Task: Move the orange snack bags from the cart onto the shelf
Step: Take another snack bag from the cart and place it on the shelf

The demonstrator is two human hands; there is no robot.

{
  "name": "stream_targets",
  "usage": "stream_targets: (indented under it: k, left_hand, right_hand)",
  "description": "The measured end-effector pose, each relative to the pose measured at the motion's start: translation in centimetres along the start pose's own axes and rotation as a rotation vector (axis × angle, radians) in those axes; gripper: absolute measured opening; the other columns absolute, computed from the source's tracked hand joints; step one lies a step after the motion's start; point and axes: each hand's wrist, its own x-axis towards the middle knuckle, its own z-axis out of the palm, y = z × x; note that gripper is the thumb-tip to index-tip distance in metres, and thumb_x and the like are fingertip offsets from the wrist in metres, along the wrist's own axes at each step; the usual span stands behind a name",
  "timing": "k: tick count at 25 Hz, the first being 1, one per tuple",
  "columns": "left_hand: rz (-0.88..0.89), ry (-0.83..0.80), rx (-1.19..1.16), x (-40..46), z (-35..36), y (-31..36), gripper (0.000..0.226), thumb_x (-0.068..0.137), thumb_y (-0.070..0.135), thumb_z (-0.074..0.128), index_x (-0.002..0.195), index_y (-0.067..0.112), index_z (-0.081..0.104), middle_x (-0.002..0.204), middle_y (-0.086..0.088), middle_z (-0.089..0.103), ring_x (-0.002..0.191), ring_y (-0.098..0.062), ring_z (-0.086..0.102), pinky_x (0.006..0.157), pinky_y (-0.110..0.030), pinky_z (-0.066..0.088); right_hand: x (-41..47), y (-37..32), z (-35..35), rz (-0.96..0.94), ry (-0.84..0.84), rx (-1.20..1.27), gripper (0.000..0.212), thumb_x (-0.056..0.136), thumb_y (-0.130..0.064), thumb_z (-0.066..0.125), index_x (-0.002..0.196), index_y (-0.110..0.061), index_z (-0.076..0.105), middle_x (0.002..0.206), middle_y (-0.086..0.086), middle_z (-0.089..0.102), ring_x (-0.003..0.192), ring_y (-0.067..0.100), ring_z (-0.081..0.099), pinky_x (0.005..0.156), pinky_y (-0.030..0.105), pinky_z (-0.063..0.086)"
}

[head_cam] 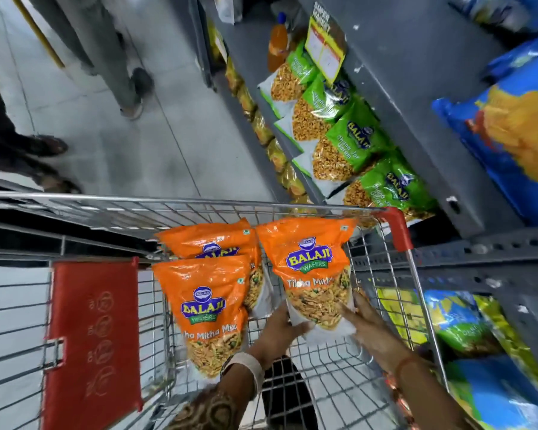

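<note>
Three orange snack bags are in the wire cart [395,293]. One orange bag [314,268] is held upright by its bottom edge between my left hand [281,328] and my right hand [371,327], near the cart's right side. A second orange bag [205,305] leans in the cart on the left. A third orange bag [212,240] lies behind it, partly covered. The grey shelf [395,97] is to the right, beyond the cart's front.
Green snack bags [348,138] lie in a row on the shelf's lower level. Blue bags [510,131] fill the shelf above, and more blue and yellow bags [466,330] sit at lower right. A red flap [90,336] is on the cart's left. People's legs [118,57] stand in the aisle.
</note>
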Motion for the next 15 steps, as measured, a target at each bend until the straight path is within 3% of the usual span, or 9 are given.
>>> stream_targets:
  k: [1,3,6,8,9,11,13,15]
  left_hand:
    - [0.033,-0.009,0.005,-0.8,-0.2,0.8,0.058,0.084,0.022,0.074,0.136,0.018,0.05,0.134,0.007,0.062,0.127,-0.013,0.058,0.098,-0.023,0.051]
    - [0.119,-0.031,0.04,-3.5,-0.6,3.8,0.051,0.083,0.027,0.074,0.13,0.027,0.055,0.124,0.011,0.065,0.117,-0.01,0.063,0.095,-0.023,0.052]
    - [0.273,-0.008,0.107,-8.0,-1.2,9.6,0.024,0.073,0.038,0.078,0.096,0.037,0.07,0.096,0.011,0.075,0.094,-0.008,0.071,0.084,-0.031,0.055]
    - [0.391,0.017,0.114,-11.1,-1.3,14.0,0.013,0.074,0.028,0.08,0.079,0.03,0.069,0.083,0.002,0.072,0.08,-0.015,0.069,0.077,-0.034,0.054]
    - [0.452,0.014,0.12,-12.7,-1.1,16.5,0.018,0.075,0.019,0.081,0.073,0.028,0.065,0.075,0.003,0.069,0.071,-0.014,0.065,0.072,-0.03,0.051]
    - [0.59,-0.018,0.128,-16.4,0.3,22.4,0.02,0.075,0.006,0.08,0.077,0.023,0.069,0.073,0.009,0.073,0.068,-0.008,0.067,0.068,-0.025,0.056]
    - [0.742,-0.086,0.142,-20.6,2.6,28.3,0.024,0.073,0.004,0.08,0.095,0.012,0.073,0.072,0.009,0.076,0.072,-0.002,0.072,0.064,-0.018,0.056]
    - [0.92,-0.168,0.204,-25.5,6.2,33.7,0.032,0.073,0.016,0.083,0.103,0.013,0.072,0.068,0.006,0.073,0.073,0.001,0.072,0.063,-0.013,0.055]
  right_hand:
    - [-0.7,-0.4,0.3,-0.032,0.003,0.02,0.086,0.071,-0.059,0.077,0.146,-0.042,0.038,0.162,-0.005,0.031,0.142,0.024,0.04,0.11,0.053,0.042]
    - [-4.1,-2.1,1.6,-0.16,0.017,0.101,0.075,0.074,-0.054,0.078,0.14,-0.038,0.047,0.152,0.001,0.049,0.13,0.026,0.052,0.099,0.049,0.054]
    - [-10.3,-5.2,3.7,-0.338,0.115,0.162,0.056,0.078,-0.038,0.076,0.13,-0.032,0.058,0.134,0.003,0.066,0.122,0.029,0.063,0.1,0.052,0.053]
    - [-14.9,-7.9,5.0,-0.473,0.194,0.172,0.047,0.082,-0.031,0.074,0.128,-0.029,0.061,0.125,-0.001,0.072,0.104,0.021,0.071,0.078,0.035,0.062]
    - [-17.5,-9.5,5.7,-0.552,0.226,0.175,0.041,0.086,-0.024,0.071,0.126,-0.027,0.063,0.119,-0.007,0.075,0.099,0.013,0.073,0.073,0.023,0.06]
    - [-23.3,-12.9,6.0,-0.697,0.312,0.165,0.034,0.09,-0.011,0.066,0.121,-0.026,0.064,0.107,-0.019,0.077,0.098,0.0,0.071,0.075,0.01,0.055]
    - [-29.7,-16.1,5.8,-0.826,0.414,0.151,0.033,0.09,-0.015,0.067,0.12,-0.029,0.065,0.111,-0.018,0.075,0.105,0.002,0.069,0.084,0.016,0.055]
    - [-36.6,-18.5,4.7,-0.977,0.524,0.164,0.037,0.085,-0.024,0.071,0.122,-0.025,0.066,0.116,-0.01,0.075,0.107,0.008,0.071,0.088,0.023,0.056]
